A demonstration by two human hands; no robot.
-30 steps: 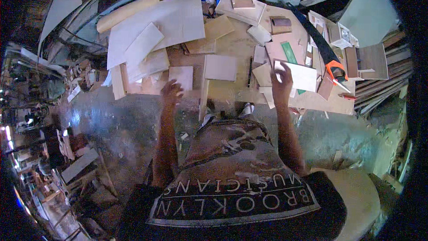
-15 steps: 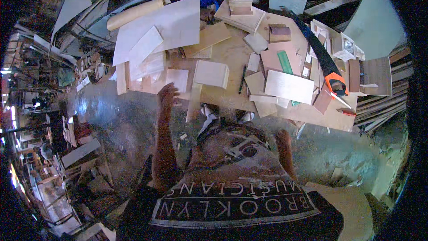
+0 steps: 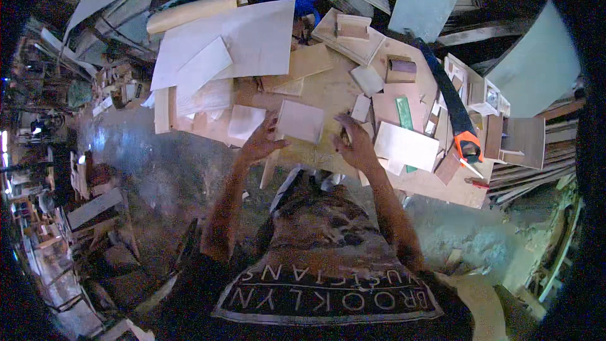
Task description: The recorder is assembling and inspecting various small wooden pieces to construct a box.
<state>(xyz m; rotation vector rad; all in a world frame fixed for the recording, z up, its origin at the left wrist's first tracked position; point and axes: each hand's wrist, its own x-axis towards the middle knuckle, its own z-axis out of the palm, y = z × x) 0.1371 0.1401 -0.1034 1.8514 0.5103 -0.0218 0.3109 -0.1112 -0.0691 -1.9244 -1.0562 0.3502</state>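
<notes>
A pale, flat wooden block or box [image 3: 301, 121] rests on the plywood worktable between my two hands. My left hand [image 3: 261, 143] is open at its left edge, thumb and fingers apart; whether the fingertips touch it cannot be told. To the block's right, my right hand [image 3: 357, 144] is low over the table with fingers apart and curved. A slim dark pen-like thing [image 3: 344, 134] shows between its thumb and forefinger, without a visible grip. A thin pale wood piece [image 3: 245, 121] lies beside my left hand, and a small white block [image 3: 360, 107] lies beyond my right.
A handsaw with an orange handle [image 3: 468, 146] lies at the right among wood offcuts. A green strip [image 3: 404, 112] and a white board [image 3: 406, 146] are nearer. Large pale sheets [image 3: 252, 38] cover the far left. Stacked boards [image 3: 536, 167] stand beyond the right edge.
My right hand has come up from beside my body to the table, right of the block. My left hand has moved right, to the block's left edge. The view has shifted slightly.
</notes>
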